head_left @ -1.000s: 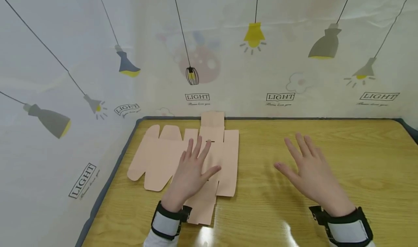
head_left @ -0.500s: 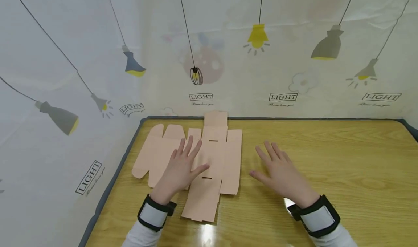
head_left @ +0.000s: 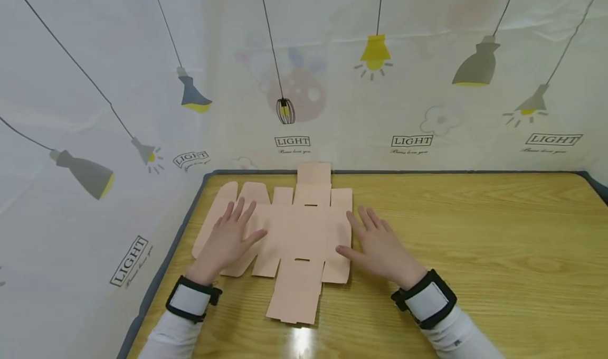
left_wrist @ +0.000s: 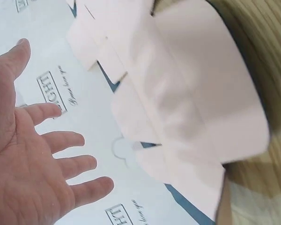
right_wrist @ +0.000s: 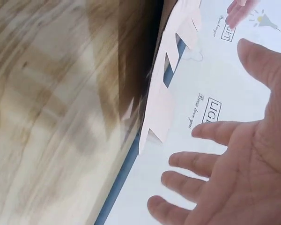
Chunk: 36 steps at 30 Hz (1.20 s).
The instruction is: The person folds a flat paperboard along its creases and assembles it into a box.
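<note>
Fingers of the left hand (head_left: 225,243) were spread wide, holding nothing, over the left panels of a pink cardboard blank (head_left: 304,229). Blank: flat and unfolded on the wooden table (head_left: 475,253), enclosing nothing. Right hand (head_left: 382,247): likewise spread, over its right edge; contact looked uncertain. Matched, gentle handling on both sides seemed soundest, sparing the creases.

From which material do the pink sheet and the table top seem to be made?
The pink sheet: probably thin cardboard, matte; its cut flaps, slots and crease lines suggest this.
The table top: wood or a wood-look covering, somewhat glossy; it shows grain and bright reflections.
</note>
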{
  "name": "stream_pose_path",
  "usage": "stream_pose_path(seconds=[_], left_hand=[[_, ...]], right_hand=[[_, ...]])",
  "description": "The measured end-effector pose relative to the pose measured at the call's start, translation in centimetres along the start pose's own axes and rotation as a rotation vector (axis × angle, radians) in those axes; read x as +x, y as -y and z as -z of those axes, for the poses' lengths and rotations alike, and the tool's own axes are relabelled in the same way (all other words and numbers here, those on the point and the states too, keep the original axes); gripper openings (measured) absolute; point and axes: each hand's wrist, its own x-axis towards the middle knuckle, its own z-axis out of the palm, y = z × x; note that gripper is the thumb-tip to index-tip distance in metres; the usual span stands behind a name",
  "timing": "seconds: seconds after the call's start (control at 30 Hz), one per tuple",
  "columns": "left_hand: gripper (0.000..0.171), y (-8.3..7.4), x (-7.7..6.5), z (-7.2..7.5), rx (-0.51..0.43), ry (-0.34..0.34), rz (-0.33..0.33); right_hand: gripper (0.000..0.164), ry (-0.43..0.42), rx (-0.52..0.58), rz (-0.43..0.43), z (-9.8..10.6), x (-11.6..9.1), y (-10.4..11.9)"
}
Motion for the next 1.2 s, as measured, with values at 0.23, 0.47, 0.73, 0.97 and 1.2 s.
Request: stream_pose_path(seconds=[0.23, 0.47, 0.73, 0.97, 1.2], left_hand=[[0.066, 3.5, 0.5, 0.3, 0.002, -0.022, 0.185], [0.067, 6.4, 0.8, 0.3, -0.125, 0.044, 0.324], [0.06, 6.9, 0.5, 0.2, -0.162, 0.039, 0.321], [0.046, 6.3, 0.5, -0.3, -0.297, -0.093, 0.352], [0.039, 4.7, 1.1, -1.8, -0.385, -0.13, 0.289]], right_hand=[[0.085, 0.048, 0.006, -0.108, -0.4, 0.5, 0.9], [0.084, 0.085, 0.124, -0.169, -0.7, 0.6, 1.1], [0.076, 0.098, 0.32, -0.189, -1.7, 0.6, 0.7], [0.075, 0.086, 0.381, -0.224, -0.8, -0.9, -1.2], [0.074, 0.057, 0.42, -0.221, 1.1, -3.7, -4.4]])
